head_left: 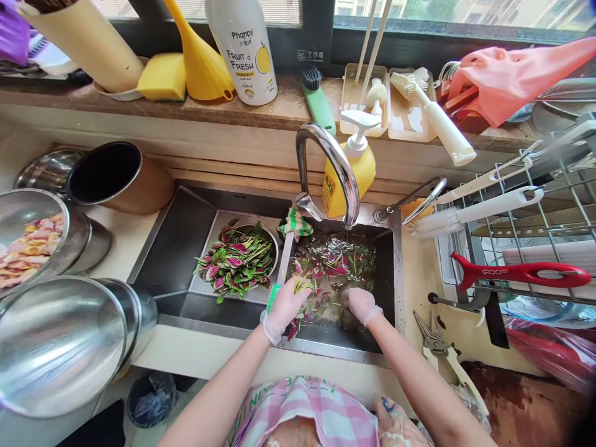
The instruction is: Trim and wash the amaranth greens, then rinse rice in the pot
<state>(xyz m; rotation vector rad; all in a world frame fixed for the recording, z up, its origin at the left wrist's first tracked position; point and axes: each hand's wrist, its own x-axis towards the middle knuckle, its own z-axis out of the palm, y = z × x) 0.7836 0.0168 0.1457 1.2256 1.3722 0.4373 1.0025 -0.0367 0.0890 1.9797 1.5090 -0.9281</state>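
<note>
- Left hand (285, 308), in a thin disposable glove: fingers (300, 288) together, pinching a small bunch of red-and-green leaf stems just above the water
- Right hand (364, 306), gloved likewise: fingers (354, 298) curled downward at the water surface among the leaves, close together; whether they are clamped on a stem cannot be told
- Red-and-green leafy greens (333, 264), loose in the water on the right side of the stainless steel sink (279, 338), directly beneath and around both hands
- Second batch of greens (235, 264), heaped in a steel bowl (272, 248) on the left side of the sink, beside the water
- Green-and-white striped cloth (295, 225), draped at the top of a white strip between the bowl and the water
- Curved steel faucet (328, 161) above the water, with a yellow pump bottle (354, 177) just behind it
- Tabletop (125, 248), left of the sink, carrying large steel bowls (58, 344) and a bowl of pink-and-yellow food (28, 251)
- Wire dish rack (559, 186), right of the sink, holding a white-handled bottle brush (493, 208) and a red peeler (521, 273)
- Windowsill (288, 108), behind the sink, bearing a white bottle (242, 49), a yellow funnel (200, 56) and a yellow sponge (162, 77)
</note>
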